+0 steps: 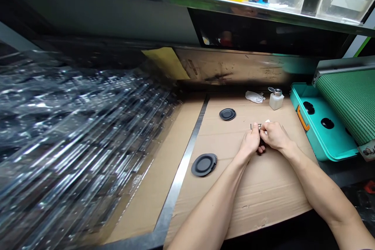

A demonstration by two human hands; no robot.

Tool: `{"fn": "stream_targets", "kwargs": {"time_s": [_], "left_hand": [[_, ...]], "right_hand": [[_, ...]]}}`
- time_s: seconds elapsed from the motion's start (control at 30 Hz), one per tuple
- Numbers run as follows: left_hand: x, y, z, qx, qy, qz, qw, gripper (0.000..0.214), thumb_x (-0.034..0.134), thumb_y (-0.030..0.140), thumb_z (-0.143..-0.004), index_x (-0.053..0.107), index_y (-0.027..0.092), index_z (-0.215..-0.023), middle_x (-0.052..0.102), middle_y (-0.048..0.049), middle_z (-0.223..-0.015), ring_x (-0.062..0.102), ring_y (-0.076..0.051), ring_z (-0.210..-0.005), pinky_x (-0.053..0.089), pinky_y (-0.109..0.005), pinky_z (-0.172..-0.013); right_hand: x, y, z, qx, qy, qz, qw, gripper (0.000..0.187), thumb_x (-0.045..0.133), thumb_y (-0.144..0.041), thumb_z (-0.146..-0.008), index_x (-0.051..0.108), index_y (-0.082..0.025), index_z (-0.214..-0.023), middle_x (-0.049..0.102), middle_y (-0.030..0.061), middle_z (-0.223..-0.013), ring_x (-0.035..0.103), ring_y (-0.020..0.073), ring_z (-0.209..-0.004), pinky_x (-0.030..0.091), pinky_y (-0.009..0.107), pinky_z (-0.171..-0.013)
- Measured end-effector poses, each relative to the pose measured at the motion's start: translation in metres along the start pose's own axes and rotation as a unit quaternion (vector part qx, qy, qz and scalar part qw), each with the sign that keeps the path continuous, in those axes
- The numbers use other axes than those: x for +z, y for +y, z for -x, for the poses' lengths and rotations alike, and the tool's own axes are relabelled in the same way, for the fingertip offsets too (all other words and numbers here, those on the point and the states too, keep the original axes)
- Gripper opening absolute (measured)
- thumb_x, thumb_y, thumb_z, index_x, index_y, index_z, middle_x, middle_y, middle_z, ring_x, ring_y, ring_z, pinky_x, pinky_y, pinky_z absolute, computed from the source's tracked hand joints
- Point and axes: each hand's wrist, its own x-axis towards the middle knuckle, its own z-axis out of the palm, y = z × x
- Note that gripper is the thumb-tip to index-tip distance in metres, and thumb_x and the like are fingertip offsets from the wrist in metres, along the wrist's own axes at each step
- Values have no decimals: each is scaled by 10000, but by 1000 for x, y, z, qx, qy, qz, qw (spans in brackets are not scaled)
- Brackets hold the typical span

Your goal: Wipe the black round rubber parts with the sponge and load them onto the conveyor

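Holding two discs (308,107), teal tray (325,143) beside right hand (275,136)

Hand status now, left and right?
Left hand: fingers curled shut, tips meeting the other hand's; what it grips cannot be told.
Right hand: shut on a small white piece.

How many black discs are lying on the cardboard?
2: one disc beside the metal strip, left of the left hand; one farther back, toward the bottle. The right hand may hide another.
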Motion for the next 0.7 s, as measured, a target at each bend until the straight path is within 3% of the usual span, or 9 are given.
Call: {"fn": "stream_targets", "kwargs": {"time_s": [0.1,0.3,0.6,0.7], "left_hand": [[-2,7,0,-30,-5,90,996,688,178,583,-1004,627,133,-742,623,-79,-491,546,-155,-354,435,-247,-352],[-18,25,-1,-143,-93,238,956,675,133,525,-1026,614,83,-857,651,-114,-576,527,-121,-372,401,-200,-335],[-18,24,2,-112,-126,203,965,709,138,576,-1014,654,111,-873,633,-77,-553,528,-120,-368,404,-195,-344],[-12,21,4,-89,-107,156,978,684,173,565,-1017,645,121,-801,634,-73,-549,528,-117,-363,395,-198,-342]], "right_hand": [[-5,6,1,27,-20,-8,999,206,530,-198,-888,697,-204,-768,730,44,-778,636,163,-695,364,251,-634],[-5,21,-3,21,64,-125,990,188,543,-210,-885,724,-191,-840,733,18,-799,633,132,-709,398,217,-669],[-3,17,-1,-9,15,-120,993,201,532,-258,-904,726,-212,-882,731,5,-814,608,138,-715,389,229,-662],[-6,16,0,-26,-3,-97,995,187,533,-233,-900,712,-202,-859,722,10,-789,600,141,-703,385,235,-664]]}}
